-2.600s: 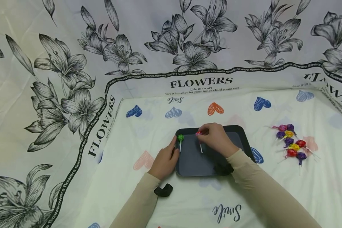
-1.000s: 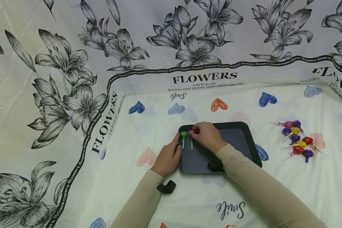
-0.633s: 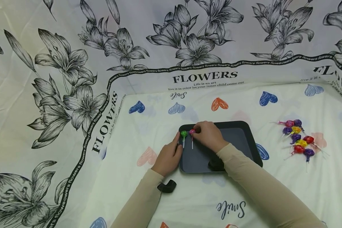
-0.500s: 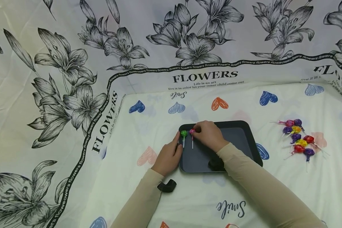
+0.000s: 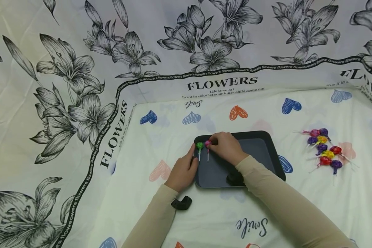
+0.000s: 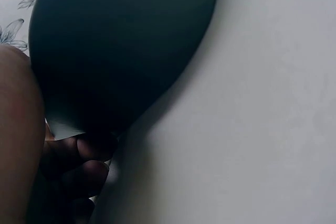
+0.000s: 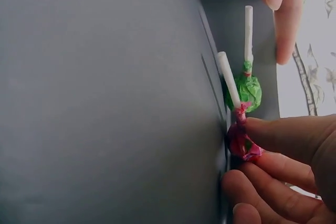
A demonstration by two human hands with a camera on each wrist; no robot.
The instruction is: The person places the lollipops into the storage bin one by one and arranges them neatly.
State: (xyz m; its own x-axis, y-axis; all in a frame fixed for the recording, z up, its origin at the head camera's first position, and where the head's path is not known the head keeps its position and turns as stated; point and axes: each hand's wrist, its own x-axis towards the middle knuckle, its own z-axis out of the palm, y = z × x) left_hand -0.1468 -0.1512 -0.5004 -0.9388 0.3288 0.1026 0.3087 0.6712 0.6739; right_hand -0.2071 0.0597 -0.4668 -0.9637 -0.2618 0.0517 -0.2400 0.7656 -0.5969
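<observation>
My right hand (image 5: pixel 228 148) pinches a pink-wrapped lollipop (image 7: pixel 242 141) by its candy head, just inside the far rim of a dark grey tray (image 5: pixel 212 177). The white stick points toward me. To its left, a green lollipop (image 5: pixel 199 145) lies in the tray's far left corner, its stick also toward me. My left hand (image 5: pixel 183 172) holds the tray's left side, thumb at the rim. In the left wrist view, its curled fingers (image 6: pixel 89 177) show by the tray's underside.
Several lollipops in red, yellow, purple and pink wrappers (image 5: pixel 326 154) lie in a loose pile on the cloth, right of the tray. A white cloth printed with hearts (image 5: pixel 161 137) covers the table. Flower-printed fabric (image 5: pixel 173 44) hangs behind.
My right hand has carried the pink lollipop left across the tray to beside the green one; over the last second it barely shifts. The left hand keeps its place on the tray.
</observation>
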